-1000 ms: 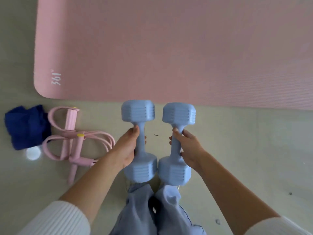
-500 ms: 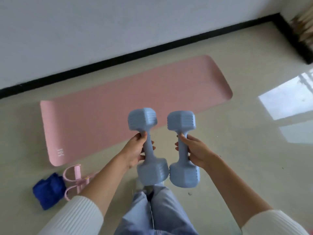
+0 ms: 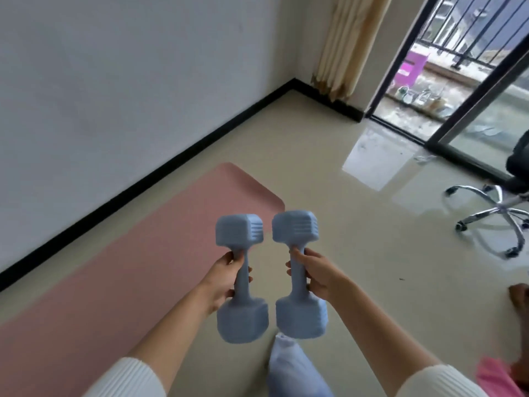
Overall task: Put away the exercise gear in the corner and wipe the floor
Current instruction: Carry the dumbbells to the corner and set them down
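The left hand is wrapped round the thin handle of a light-blue plastic dumbbell with blocky ribbed ends, and the right hand grips a second light-blue dumbbell just beside it (the two do not touch). Both are held roughly upright in the air above the glossy beige floor, over the end of the flat pink exercise mat that lies beside the black skirting.

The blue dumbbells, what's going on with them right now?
A person's left hand grips the left dumbbell by its handle and the right hand grips the right dumbbell, both held side by side above the floor. The pink mat lies unrolled along the wall, not yet put away.
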### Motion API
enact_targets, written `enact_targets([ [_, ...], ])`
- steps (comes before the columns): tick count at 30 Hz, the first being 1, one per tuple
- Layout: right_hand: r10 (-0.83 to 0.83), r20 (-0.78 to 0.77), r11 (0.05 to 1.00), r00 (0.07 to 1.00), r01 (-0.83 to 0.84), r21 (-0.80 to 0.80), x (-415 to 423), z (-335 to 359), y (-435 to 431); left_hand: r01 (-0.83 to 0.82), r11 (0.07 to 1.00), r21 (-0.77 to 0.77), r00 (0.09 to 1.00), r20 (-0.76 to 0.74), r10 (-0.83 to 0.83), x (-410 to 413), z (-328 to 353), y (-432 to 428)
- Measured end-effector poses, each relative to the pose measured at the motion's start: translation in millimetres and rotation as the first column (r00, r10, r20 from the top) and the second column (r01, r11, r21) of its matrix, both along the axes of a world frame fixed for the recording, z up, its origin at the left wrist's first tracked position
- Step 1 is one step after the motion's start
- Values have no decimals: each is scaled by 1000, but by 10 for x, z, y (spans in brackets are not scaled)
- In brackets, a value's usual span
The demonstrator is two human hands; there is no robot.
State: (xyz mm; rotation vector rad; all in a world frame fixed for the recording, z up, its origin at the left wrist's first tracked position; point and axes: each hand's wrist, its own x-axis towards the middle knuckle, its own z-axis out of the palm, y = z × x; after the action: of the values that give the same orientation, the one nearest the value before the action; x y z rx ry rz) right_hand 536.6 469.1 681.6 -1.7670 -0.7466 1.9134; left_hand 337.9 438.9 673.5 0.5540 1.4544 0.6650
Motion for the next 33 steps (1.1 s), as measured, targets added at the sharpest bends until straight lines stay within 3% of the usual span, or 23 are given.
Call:
enact_targets([
  [9,-150,60,987,987,146,65,1861,267,1961,128,992,10,991,31,-129,1713,285,2225],
  [22,-352,19,929,936,346,134,3554,243,5445,338,934,112,941,-20,-338,3572,286,6108],
  [33,-426,60,905,903,424,47,4934,159,8107,393,918,59,920,-22,-392,4937,314,8956],
])
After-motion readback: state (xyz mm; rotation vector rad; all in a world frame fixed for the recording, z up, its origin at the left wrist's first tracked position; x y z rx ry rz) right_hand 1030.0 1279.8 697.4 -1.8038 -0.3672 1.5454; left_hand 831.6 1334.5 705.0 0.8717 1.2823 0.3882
